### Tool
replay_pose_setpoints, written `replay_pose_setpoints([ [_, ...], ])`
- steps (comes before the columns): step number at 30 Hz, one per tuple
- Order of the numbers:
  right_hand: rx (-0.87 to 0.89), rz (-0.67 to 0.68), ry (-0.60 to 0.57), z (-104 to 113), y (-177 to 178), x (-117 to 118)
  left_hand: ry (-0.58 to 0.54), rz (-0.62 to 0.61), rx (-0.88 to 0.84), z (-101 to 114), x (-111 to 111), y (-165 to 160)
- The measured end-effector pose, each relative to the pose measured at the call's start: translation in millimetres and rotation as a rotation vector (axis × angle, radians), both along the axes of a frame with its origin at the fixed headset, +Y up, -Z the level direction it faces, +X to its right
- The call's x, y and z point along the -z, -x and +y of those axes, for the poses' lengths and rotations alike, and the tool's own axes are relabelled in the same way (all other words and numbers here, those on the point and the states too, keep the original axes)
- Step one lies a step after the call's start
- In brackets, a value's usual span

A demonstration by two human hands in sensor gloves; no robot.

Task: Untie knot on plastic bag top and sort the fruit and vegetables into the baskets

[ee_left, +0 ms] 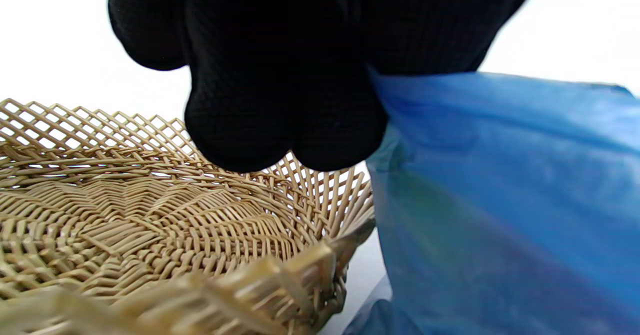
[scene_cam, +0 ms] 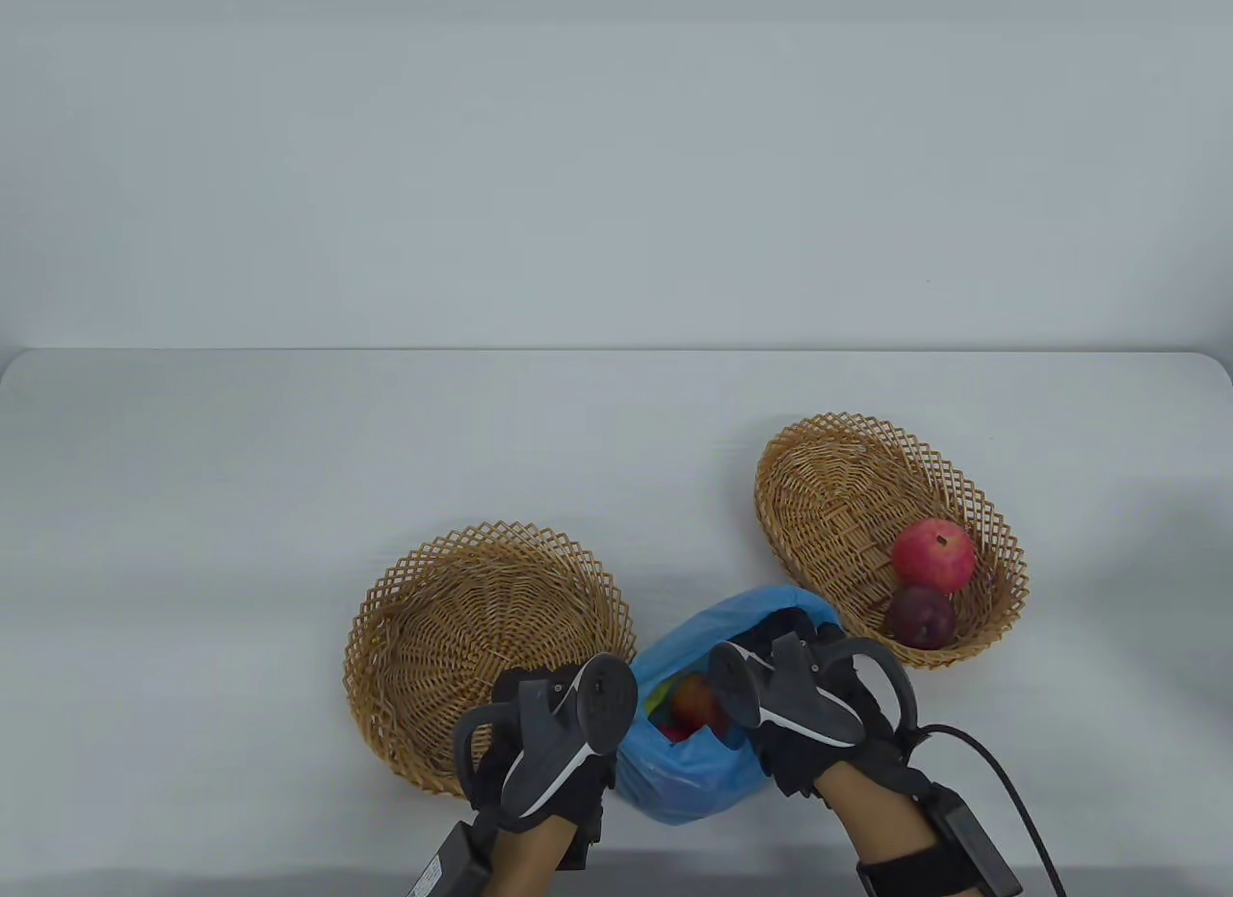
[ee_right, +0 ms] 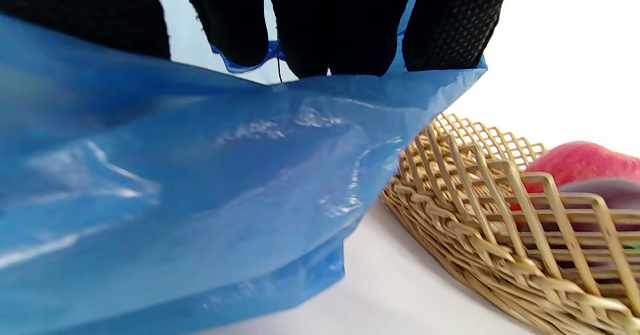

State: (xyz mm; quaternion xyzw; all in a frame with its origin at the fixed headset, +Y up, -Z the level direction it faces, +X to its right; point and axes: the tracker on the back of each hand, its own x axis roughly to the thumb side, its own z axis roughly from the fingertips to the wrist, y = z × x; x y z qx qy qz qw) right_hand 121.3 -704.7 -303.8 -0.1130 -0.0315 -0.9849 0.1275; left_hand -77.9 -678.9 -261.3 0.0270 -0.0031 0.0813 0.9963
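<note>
Blue plastic bag (scene_cam: 689, 791) between two wicker baskets, knot already undone, mouth held open. Left hand (scene_cam: 539, 743) pinches left rim; right hand (scene_cam: 819, 714) fingers (ee_right: 345, 35) curled over right rim. Film judged thin, slippery, tear-prone (best gripped at rim). Remaining produce (scene_cam: 694, 701) inside bag judged firm, liftable singly.

The blue bag (scene_cam: 689, 786) sat tight between two baskets near the desk's (scene_cam: 289, 435) front edge. The far half of the desk lay wide and free.
</note>
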Motion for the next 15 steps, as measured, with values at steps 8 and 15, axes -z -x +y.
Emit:
replay_pose_setpoints([
  [8,-0.059,-0.031,0.011,-11,-3,9,0.007,-0.005,0.019,-1,0,-3],
  [15,-0.117,-0.046,0.046,-18,-3,13,0.013,-0.004,0.029,-2,1,-4],
])
